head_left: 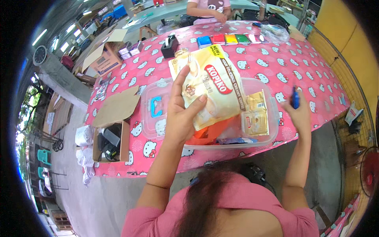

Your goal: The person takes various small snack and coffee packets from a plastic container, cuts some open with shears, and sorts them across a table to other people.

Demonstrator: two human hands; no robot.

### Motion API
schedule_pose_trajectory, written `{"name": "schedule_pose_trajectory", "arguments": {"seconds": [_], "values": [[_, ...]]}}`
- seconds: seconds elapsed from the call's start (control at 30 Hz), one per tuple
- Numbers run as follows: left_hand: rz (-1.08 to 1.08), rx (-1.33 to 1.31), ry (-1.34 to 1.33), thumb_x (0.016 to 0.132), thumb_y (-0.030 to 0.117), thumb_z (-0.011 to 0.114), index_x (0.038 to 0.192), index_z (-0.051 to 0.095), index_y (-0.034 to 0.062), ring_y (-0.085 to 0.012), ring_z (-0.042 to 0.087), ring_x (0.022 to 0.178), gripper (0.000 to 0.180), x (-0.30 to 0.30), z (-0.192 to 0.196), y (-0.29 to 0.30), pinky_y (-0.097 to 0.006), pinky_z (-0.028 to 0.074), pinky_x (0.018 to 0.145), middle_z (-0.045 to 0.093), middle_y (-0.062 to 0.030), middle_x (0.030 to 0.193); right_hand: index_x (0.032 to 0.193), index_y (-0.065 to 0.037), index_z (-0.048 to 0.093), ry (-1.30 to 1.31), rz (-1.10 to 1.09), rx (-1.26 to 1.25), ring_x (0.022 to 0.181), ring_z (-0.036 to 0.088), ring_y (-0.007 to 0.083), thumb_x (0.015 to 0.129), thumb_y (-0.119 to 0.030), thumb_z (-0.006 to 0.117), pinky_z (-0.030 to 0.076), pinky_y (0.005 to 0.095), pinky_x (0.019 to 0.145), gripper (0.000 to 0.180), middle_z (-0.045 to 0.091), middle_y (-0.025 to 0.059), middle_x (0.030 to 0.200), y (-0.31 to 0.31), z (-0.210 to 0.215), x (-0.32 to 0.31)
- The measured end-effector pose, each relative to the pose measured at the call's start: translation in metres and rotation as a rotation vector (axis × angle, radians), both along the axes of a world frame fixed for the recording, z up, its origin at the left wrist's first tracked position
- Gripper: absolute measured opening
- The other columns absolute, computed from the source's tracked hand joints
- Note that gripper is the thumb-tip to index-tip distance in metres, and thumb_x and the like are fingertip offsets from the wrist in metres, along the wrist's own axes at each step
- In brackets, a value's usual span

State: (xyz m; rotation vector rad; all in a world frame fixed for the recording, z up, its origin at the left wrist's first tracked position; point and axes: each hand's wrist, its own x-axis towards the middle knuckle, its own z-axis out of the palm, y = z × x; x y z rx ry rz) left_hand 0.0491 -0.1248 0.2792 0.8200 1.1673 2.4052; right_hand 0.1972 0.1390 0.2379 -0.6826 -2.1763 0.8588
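My left hand grips a large cream-coloured coffee pouch by its left side, with the thumb across its front. The pouch is tilted above a clear plastic box and hides part of it. Over the table to the right of the box, my right hand is closed round a small blue object, slim and upright; its exact kind is not clear. Inside the box lie gold coffee sachets and an orange plastic wrapper. A blue handle-shaped piece shows at the box's left.
A pink cat-print cloth covers the table. Left stands an open carton of dark items. Behind are a tape dispenser, coloured packs and a larger carton. Another person is across the table. A fan stands right.
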Motion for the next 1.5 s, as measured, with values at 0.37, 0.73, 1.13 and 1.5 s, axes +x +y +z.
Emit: {"name": "schedule_pose_trajectory", "arguments": {"seconds": [0.37,0.73,1.13,1.5], "values": [[-0.085,-0.143,0.161,0.074,-0.009,0.060,0.133,0.030,0.0045,-0.0172,0.050,0.108,0.067,-0.013,0.014,-0.002,-0.029,0.042,0.090,0.047,-0.0106,0.123,0.099,-0.003,0.052,0.395,0.554,-0.795,0.082,0.057,0.0127,0.065,-0.003,0.074,0.047,0.0264,0.070,0.041,0.058,0.0044,0.089,-0.086,0.057,-0.053],[-0.522,0.198,-0.439,0.084,0.005,0.051,0.133,0.022,0.0034,-0.0299,0.044,0.117,0.057,-0.027,0.009,-0.018,-0.045,0.042,0.093,0.041,-0.0164,0.129,0.099,-0.003,0.054,0.123,0.712,-0.662,0.080,0.056,0.0133,0.060,-0.002,0.074,0.046,0.0266,0.070,0.044,0.056,0.0033,0.087,-0.057,0.101,-0.068],[0.059,-0.273,0.125,0.081,-0.001,0.053,0.108,0.052,0.0005,-0.0163,0.060,0.081,0.026,-0.018,0.008,-0.003,-0.028,0.048,0.072,0.061,-0.0064,0.096,0.097,0.000,0.055,0.165,0.523,-0.288,0.078,0.056,0.0127,0.071,-0.023,0.071,0.045,0.0274,0.069,0.038,0.062,0.0085,0.093,-0.023,0.095,-0.056],[-0.505,-1.211,1.190,0.075,0.016,0.067,0.125,0.035,0.0024,-0.0258,0.057,0.094,0.060,-0.010,-0.023,0.075,-0.034,0.048,0.076,0.056,-0.0180,0.105,0.089,-0.001,0.054,0.110,0.242,-0.370,0.076,0.056,0.0120,0.069,-0.024,0.074,0.044,0.0264,0.069,0.036,0.060,0.0059,0.082,0.014,0.045,0.011]]}}
